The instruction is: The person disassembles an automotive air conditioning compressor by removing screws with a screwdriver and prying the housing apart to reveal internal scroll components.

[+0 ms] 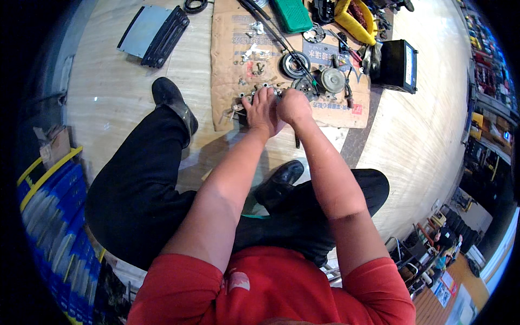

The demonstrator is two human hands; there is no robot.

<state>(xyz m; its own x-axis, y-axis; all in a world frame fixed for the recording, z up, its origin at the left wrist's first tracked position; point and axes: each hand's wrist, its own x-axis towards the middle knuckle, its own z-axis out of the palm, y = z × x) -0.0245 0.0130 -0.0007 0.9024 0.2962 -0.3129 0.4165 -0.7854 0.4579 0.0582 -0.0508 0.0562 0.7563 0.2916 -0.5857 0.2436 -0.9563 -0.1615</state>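
My left hand (262,112) lies with fingers stretched out over a metal part (245,101) at the near edge of a flattened cardboard sheet (223,65). Most of that part is hidden under the hand. Right beside it, my right hand (295,107) is curled into a fist, and what it holds cannot be made out. Below the fist a short dark bar (297,142) shows; whether it joins what is in the hand is unclear. Just beyond the hands are a round metal housing (331,80), a ring-shaped bearing (295,64) and black cables (273,33).
Small screws (260,69) lie scattered on the cardboard. Farther off are a green case (291,15) and a yellow container (355,20). A black battery-like box (398,66) stands at right, a grey-and-black box (154,35) at left. Blue bins (54,216) line the left side.
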